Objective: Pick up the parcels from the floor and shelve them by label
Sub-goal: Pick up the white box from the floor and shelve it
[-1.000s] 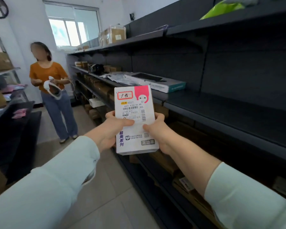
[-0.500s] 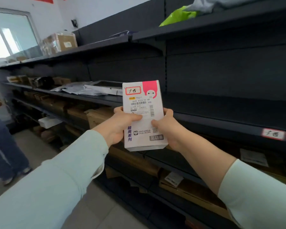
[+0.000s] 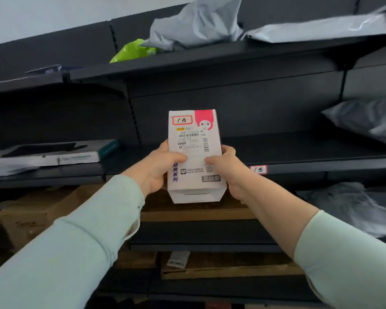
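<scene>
In the head view, the left hand point(image 3: 159, 167) and the right hand point(image 3: 226, 168) hold one white parcel box point(image 3: 195, 157) upright between them, in front of the dark shelving unit point(image 3: 232, 101). The fingers of each hand are clamped on a side of the box, with both thumbs pressed on its printed front. A red-framed label point(image 3: 182, 120) sits at the top of the box. A similar shelf tag point(image 3: 258, 169) is on the shelf edge just right of the right hand. Grey mailer bags point(image 3: 363, 118) lie on the shelves to the right and above.
</scene>
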